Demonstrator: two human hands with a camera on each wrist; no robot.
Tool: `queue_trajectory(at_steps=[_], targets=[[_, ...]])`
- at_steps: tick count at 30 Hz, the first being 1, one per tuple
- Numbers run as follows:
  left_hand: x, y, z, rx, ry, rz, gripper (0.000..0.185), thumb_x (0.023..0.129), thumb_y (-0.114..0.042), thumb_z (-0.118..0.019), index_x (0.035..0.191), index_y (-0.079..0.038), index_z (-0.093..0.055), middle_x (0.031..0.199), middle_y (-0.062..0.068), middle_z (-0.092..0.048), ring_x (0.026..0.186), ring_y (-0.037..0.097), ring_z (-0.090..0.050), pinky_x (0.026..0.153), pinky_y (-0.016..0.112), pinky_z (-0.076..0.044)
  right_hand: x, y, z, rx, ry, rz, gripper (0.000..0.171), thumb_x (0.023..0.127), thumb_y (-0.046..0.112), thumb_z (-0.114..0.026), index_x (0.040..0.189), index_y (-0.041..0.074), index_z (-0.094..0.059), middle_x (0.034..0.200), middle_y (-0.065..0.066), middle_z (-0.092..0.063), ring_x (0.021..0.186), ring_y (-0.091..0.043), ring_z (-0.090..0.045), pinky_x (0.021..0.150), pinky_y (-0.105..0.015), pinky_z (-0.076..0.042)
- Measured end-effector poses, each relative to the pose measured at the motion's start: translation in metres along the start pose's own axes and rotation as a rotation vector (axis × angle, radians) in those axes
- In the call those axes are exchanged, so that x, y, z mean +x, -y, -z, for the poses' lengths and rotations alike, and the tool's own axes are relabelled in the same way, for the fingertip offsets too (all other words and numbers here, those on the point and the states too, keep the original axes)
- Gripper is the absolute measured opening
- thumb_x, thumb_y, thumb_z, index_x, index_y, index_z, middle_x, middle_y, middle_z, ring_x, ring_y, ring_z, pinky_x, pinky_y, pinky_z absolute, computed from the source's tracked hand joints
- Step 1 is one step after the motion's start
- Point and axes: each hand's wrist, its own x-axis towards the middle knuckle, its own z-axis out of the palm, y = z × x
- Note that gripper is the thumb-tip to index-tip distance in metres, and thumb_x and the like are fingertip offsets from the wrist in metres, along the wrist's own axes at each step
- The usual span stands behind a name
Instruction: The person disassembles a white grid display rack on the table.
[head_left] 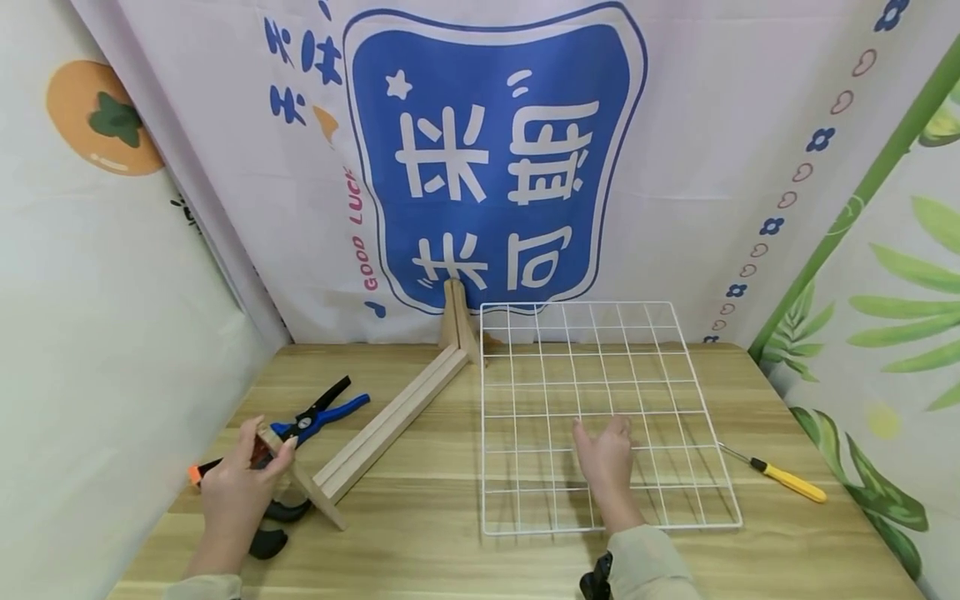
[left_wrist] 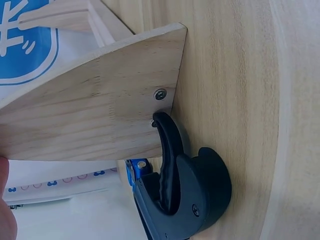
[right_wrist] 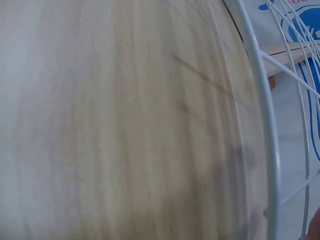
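Head view: my left hand (head_left: 238,492) grips the end board of the wooden stand (head_left: 390,421) on the table (head_left: 420,542), near the black clamp (left_wrist: 187,197). My right hand (head_left: 609,460) rests flat, fingers relaxed, on the wire grid (head_left: 600,367). Grid and stand lie apart, not yet joined.

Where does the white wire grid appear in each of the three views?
Head: white wire grid lies flat at centre-right of the table, under the right hand.
Left wrist: not in it.
Right wrist: its rim wire runs down the right side.
Shared landmark: the wooden table shows in all three.
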Motion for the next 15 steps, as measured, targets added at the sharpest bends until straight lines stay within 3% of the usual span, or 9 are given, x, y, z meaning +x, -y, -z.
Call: queue_trajectory(at_steps=[5,12,15], targets=[[0.0,0.001,-0.001,0.033,0.002,-0.028,0.065,0.086,-0.057,-0.04,0.1,0.004,-0.057,0.053,0.016,-0.057,0.036,0.023,-0.048,0.028,0.026,-0.029,0.003,-0.005,-0.005,-0.086,-0.015,0.021,0.083,0.084,0.041,-0.054,0.13,-0.019,-0.021,0.138,-0.039,-0.022,0.129,-0.049,-0.023,0.101,-0.069,-0.004],[-0.004,0.003,-0.001,0.079,-0.005,-0.031,0.064,0.086,-0.058,-0.04,0.097,0.003,-0.059,0.044,0.009,-0.049,0.031,0.016,-0.038,0.028,0.023,-0.023,0.003,-0.013,-0.014,-0.127,-0.003,-0.006,0.086,0.086,0.043,-0.051,0.135,-0.018,-0.014,0.141,-0.038,-0.014,0.132,-0.05,-0.012,0.101,-0.068,0.004],[-0.005,0.005,-0.001,0.077,-0.023,-0.036,0.064,0.086,-0.057,-0.041,0.097,0.004,-0.059,0.046,0.011,-0.052,0.032,0.018,-0.041,0.028,0.023,-0.024,0.003,-0.015,-0.018,-0.142,-0.012,-0.002,0.087,0.086,0.044,-0.05,0.134,-0.019,-0.014,0.14,-0.04,-0.014,0.131,-0.053,-0.01,0.1,-0.07,0.004]])
